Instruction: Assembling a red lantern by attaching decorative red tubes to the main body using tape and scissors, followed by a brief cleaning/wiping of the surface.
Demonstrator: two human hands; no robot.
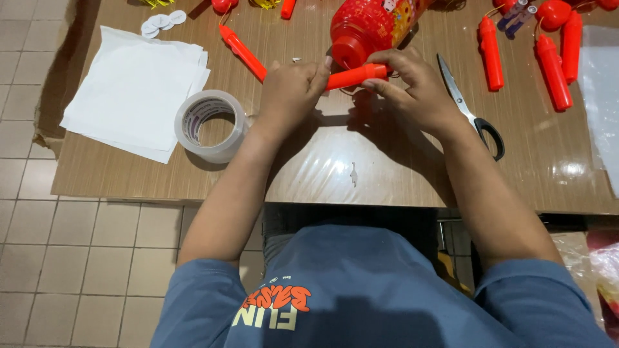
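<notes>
Both of my hands hold one red plastic stick handle (351, 76) level above the wooden table (129, 174). My left hand (290, 93) grips its left end, and my right hand (412, 90) pinches its right end with fingertips. Just behind the handle lies a red patterned lantern (371, 26) on its side, its neck close to the handle. A thin wire or string seems to hang below the handle, though it is hard to make out.
A roll of clear tape (211, 125) sits left of my left hand, next to a stack of white paper sheets (132, 93). Scissors (467, 106) lie right of my right hand. Several more red stick handles (554, 61) lie at the back right, another (244, 51) at the back left. Small white discs (161, 22) are at the top left.
</notes>
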